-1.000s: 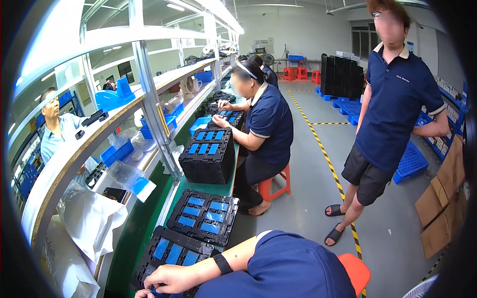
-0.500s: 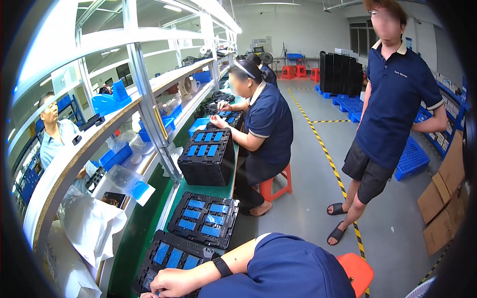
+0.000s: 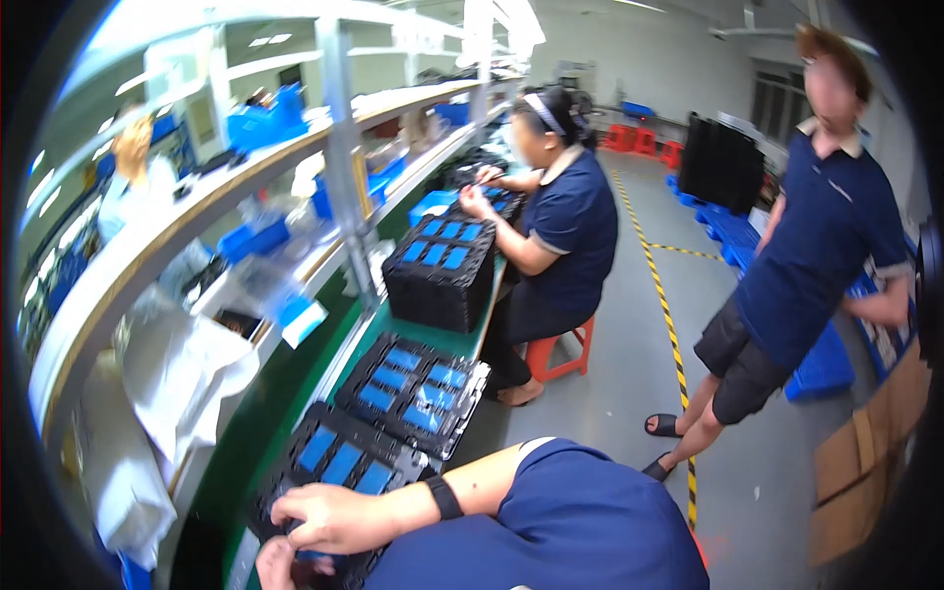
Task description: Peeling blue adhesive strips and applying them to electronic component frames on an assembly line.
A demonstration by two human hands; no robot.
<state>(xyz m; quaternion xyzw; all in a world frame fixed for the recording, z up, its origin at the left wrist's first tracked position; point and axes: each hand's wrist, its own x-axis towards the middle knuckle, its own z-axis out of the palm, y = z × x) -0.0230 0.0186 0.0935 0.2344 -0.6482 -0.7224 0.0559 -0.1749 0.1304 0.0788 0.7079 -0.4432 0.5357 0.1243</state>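
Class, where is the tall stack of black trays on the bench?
Head view, just left of centre: the stack stands on the green bench, beside the seated co-worker.

Outfitted with navy-blue short sleeve (image 3: 600, 511).
Edged with narrow pale trim (image 3: 532, 448); fitted, right side, with plain black wristband (image 3: 444, 498).

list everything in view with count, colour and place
bench: one, green, left of centre
near tray: one, black with blue pieces, nearest
second tray: one, same colours, just beyond
stack: one, black with blue pieces atop, farther along
shelving: one, pale, left
bins: several, blue, on shelving
sheeting: count unclear, white, lower left
stools: at least four, red, centre and back
pallets: several, blue, right
cardboard: several, brown, lower right
workers: at least three, navy or light-blue shirts, left, centre, right
right hand: one, bare, over near tray
left hand: one, bare, lower left
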